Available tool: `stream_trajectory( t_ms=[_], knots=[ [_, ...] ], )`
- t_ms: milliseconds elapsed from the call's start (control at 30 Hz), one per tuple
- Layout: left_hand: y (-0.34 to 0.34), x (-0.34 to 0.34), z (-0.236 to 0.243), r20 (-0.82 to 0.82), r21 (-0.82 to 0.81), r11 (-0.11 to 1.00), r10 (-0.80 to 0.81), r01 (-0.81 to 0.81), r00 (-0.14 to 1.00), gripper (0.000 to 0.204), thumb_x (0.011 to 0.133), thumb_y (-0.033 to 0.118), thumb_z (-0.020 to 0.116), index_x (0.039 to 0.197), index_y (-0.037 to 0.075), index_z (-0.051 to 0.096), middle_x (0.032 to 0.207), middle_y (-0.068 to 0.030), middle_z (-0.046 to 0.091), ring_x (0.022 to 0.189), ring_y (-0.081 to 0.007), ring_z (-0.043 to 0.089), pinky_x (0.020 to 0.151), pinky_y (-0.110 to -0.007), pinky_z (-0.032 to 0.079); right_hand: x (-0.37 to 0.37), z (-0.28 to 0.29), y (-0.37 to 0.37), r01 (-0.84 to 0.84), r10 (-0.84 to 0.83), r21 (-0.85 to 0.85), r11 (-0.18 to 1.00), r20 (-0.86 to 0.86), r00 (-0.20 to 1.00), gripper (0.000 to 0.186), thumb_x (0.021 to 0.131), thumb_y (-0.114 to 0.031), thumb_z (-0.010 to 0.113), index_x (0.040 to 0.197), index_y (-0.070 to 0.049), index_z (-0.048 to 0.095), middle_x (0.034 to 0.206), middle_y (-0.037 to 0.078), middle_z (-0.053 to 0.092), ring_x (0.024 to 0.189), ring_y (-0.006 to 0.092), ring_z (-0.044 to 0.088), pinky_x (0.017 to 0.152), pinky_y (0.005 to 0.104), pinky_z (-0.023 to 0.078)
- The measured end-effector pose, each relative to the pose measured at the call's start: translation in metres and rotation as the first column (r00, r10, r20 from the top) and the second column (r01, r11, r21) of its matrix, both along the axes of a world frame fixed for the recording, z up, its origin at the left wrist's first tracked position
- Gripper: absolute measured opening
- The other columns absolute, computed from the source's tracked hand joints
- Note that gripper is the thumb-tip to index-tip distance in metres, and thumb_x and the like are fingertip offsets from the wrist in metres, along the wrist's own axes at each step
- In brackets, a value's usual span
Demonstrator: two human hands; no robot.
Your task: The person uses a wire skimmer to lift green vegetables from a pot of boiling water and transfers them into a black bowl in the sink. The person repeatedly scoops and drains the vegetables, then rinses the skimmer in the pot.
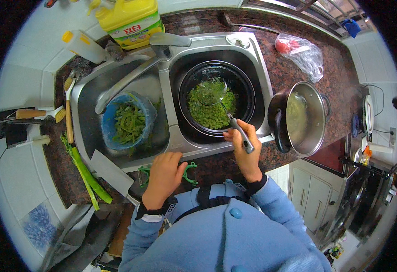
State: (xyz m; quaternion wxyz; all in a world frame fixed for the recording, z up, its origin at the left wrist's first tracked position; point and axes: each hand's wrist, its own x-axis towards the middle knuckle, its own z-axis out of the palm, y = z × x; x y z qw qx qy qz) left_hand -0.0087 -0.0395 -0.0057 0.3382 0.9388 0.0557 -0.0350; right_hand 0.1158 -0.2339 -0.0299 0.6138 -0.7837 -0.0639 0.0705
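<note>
My right hand (243, 149) grips the handle of a metal skimmer ladle (213, 92), whose round head rests over the green beans (212, 113) in a black bowl (248, 93) standing in the right sink basin. My left hand (164, 174) lies flat on the dark stone counter at the sink's front edge, touching a green peeler (190, 173) and holding nothing. In the left basin sits a blue bag (149, 111) filled with green pod scraps.
A steel pot (314, 120) with water stands on the counter right of the sink. A cleaver (112, 171), green onion stalks (87, 174) and a brush (68, 113) lie to the left. Behind the faucet (130, 77) stand a yellow detergent jug (130, 18) and a plastic bag (305, 52).
</note>
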Motion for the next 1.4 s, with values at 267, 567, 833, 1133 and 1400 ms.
stream_trajectory(
  t_ms=[267, 567, 833, 1133, 1400],
  knots=[
    [0.001, -0.003, 0.001, 0.069, 0.025, 1.000, 0.016, -0.017, 0.997, 0.023, 0.080, 0.018, 0.063, 0.095, 0.001, 0.056, 0.086, -0.0143, 0.057, 0.083, -0.0332, 0.054, 0.073, -0.042, 0.042, -0.011, 0.018, -0.001, 0.055, 0.019, 0.327, 0.943, -0.221, 0.975, 0.026, 0.093, -0.007, 0.047, 0.116, 0.006, 0.047, 0.092, 0.018, 0.064, 0.081, 0.0242, 0.067, 0.073, 0.0335, 0.056],
    [-0.012, -0.006, 0.006, 0.119, 0.019, 0.999, -0.038, 0.036, 0.992, 0.022, 0.080, 0.016, 0.063, 0.095, 0.002, 0.056, 0.085, -0.0140, 0.056, 0.082, -0.0333, 0.054, 0.072, -0.042, 0.041, -0.042, 0.068, -0.046, 0.021, 0.001, 0.275, 0.961, -0.079, 0.997, 0.033, 0.094, -0.015, 0.049, 0.119, 0.006, 0.044, 0.098, 0.021, 0.062, 0.085, 0.0284, 0.066, 0.076, 0.0379, 0.056],
    [-0.025, -0.012, 0.011, 0.159, 0.024, 0.998, -0.061, 0.058, 0.985, 0.022, 0.078, 0.016, 0.064, 0.093, 0.002, 0.056, 0.083, -0.0137, 0.055, 0.080, -0.0333, 0.053, 0.070, -0.042, 0.040, -0.030, 0.090, -0.063, 0.133, -0.054, 0.466, 0.875, -0.178, 0.982, 0.041, 0.095, -0.028, 0.046, 0.120, 0.004, 0.044, 0.096, 0.023, 0.062, 0.079, 0.0304, 0.067, 0.072, 0.0396, 0.057],
    [-0.043, -0.017, 0.018, 0.102, 0.046, 0.997, -0.069, 0.064, 0.992, 0.023, 0.081, 0.016, 0.063, 0.097, 0.000, 0.057, 0.090, -0.0156, 0.059, 0.087, -0.0348, 0.055, 0.077, -0.041, 0.043, -0.015, 0.139, -0.160, 0.239, -0.311, 0.374, 0.896, 0.147, 0.939, 0.048, 0.091, -0.037, 0.046, 0.119, 0.002, 0.047, 0.084, 0.016, 0.065, 0.061, 0.0212, 0.063, 0.058, 0.0307, 0.054],
    [-0.065, -0.010, 0.020, 0.091, 0.033, 0.996, -0.088, 0.085, 0.992, 0.022, 0.081, 0.015, 0.063, 0.097, 0.001, 0.057, 0.089, -0.0154, 0.059, 0.087, -0.0348, 0.055, 0.077, -0.042, 0.043, -0.003, 0.139, -0.250, 0.419, -0.417, 0.003, 0.908, 0.098, 0.904, 0.040, 0.094, -0.034, 0.045, 0.109, 0.001, 0.055, 0.079, 0.015, 0.065, 0.060, 0.0184, 0.064, 0.053, 0.0267, 0.052]
  ],
)
